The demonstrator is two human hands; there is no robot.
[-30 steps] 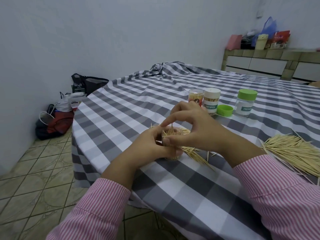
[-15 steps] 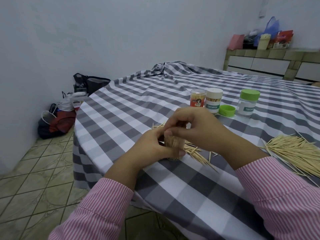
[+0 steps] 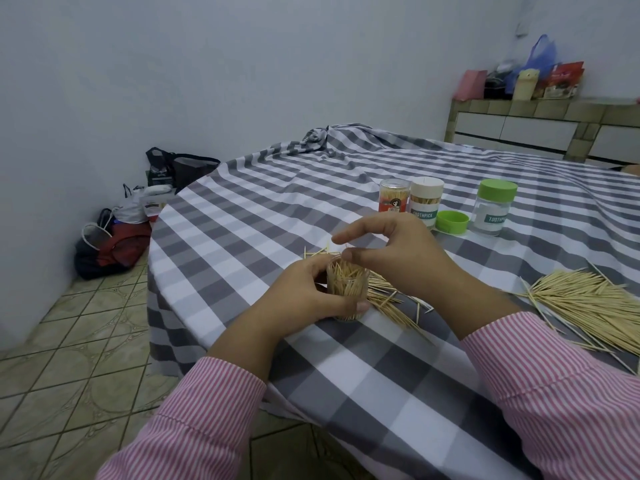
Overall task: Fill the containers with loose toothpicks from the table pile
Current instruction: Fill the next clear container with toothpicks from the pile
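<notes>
A table (image 3: pixel 398 382) covered with a grey-and-white checked cloth fills most of the view. A large pile of loose toothpicks (image 3: pixel 595 303) lies on it at the right, and a smaller scatter (image 3: pixel 391 299) lies near the centre. Three closed containers stand together further back: a green-capped jar (image 3: pixel 493 211), a white-capped jar (image 3: pixel 426 200) and a red-labelled tube (image 3: pixel 393 199), with a loose green lid (image 3: pixel 452 221) between the jars. The left hand (image 3: pixel 304 296) grips a small clear container (image 3: pixel 346 289), upright on the cloth and packed with toothpicks. The right hand (image 3: pixel 398 254) hovers just above its mouth, fingers arched and apart; whether they pinch a toothpick cannot be told.
</notes>
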